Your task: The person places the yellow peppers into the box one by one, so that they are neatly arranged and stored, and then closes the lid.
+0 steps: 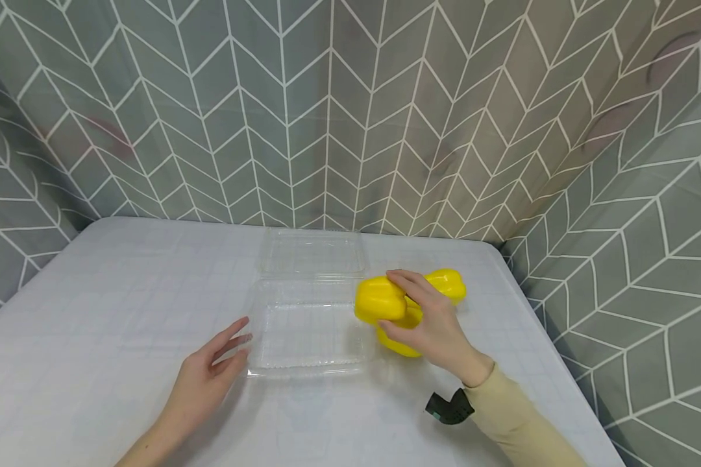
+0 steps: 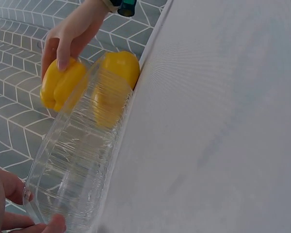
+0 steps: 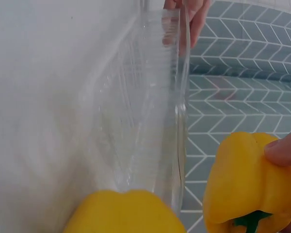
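Head view is looking down over the white table (image 1: 122, 292); both wrist views are sitting low and close, facing each other across the shared clear plastic clamshell container (image 1: 309, 324) from opposite sides.

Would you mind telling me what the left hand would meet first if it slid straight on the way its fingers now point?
Almost at once, the clear plastic clamshell container: the left hand rests open on the table, its fingertips at the tray's near left corner. In the left wrist view they seem to touch its rim already.
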The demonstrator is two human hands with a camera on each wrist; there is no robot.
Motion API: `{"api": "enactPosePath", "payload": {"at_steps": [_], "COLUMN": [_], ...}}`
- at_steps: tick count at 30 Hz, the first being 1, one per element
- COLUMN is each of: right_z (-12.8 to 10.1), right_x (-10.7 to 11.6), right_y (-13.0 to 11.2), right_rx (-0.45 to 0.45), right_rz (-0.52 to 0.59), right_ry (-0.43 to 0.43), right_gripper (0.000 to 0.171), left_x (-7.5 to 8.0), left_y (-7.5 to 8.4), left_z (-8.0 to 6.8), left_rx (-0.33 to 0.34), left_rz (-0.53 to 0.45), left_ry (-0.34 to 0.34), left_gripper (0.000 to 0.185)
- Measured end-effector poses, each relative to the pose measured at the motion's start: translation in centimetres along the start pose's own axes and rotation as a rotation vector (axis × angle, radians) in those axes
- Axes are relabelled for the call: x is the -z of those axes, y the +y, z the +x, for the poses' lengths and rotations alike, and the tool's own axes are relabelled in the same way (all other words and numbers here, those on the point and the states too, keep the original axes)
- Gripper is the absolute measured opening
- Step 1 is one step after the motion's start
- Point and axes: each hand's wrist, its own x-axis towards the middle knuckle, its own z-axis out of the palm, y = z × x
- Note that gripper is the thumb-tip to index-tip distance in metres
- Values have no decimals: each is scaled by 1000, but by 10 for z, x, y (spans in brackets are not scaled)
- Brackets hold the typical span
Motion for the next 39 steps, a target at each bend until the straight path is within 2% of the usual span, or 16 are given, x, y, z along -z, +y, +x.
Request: {"api": "enactPosePath", "payload": {"at_steps": [7,14,19,30,39], "right_z": [9,12,13,12,12], "right_x": [-23,-44,-52,-64,-70], "right_y": [-9,-9,-8,-10,-7], "right_rx": [0,50,49,-43,-64], "right_rz": [21,-7,-25,-42,-92], "right_ry": [-63,-99,-120,-199,-232], "right_gripper": [68,69,68,68,68], "left_x": [0,0,-1,-1,-1], "left_y": [1,2,1,1,1], "left_z": [-1,-2,-1,-2,-1], "left_rx": [-1,1,11,0,-22], "left_rz": [-13,-15,-6,9,5], "left_ry": [-3,0,-3,1,2], "left_gripper": [49,49,49,50,50]}}
